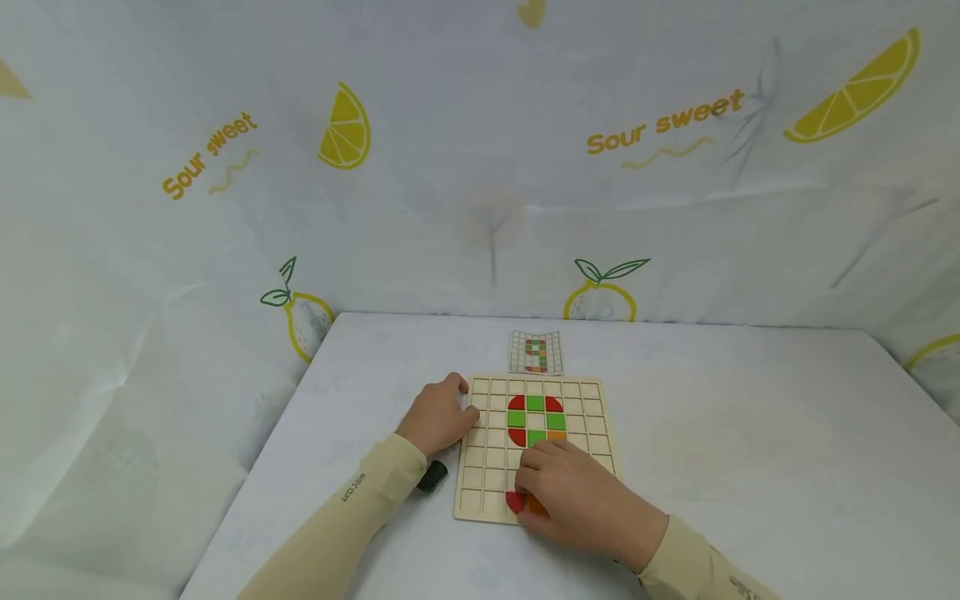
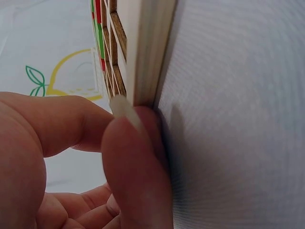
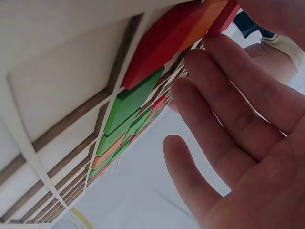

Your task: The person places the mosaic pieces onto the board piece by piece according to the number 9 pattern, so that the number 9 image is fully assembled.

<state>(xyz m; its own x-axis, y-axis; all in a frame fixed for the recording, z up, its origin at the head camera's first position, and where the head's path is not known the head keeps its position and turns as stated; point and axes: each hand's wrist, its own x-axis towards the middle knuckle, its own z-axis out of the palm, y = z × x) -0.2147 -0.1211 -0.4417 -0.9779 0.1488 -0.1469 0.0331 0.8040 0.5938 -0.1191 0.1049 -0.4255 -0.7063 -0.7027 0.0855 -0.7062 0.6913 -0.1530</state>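
Note:
A wooden grid board (image 1: 477,458) lies on the white table with red, green and orange tiles in its squares. My left hand (image 1: 437,415) holds the board's left edge; in the left wrist view its thumb (image 2: 136,176) is against the side. Low on the board, my right hand (image 1: 573,500) pinches a red quarter-round tile (image 1: 514,502) between thumb and index finger. That red tile (image 3: 224,18) sits beside an orange tile (image 3: 202,21) in the right wrist view, where the other fingers extend loosely. The right hand covers several lower squares in the head view.
Behind the board lies a small pattern card (image 1: 536,352) showing a grid with a coloured 9-like figure. A black cylindrical thing (image 1: 432,476) is by the left wrist. White cloth (image 1: 480,167) with lemon prints hangs behind the table (image 1: 750,433).

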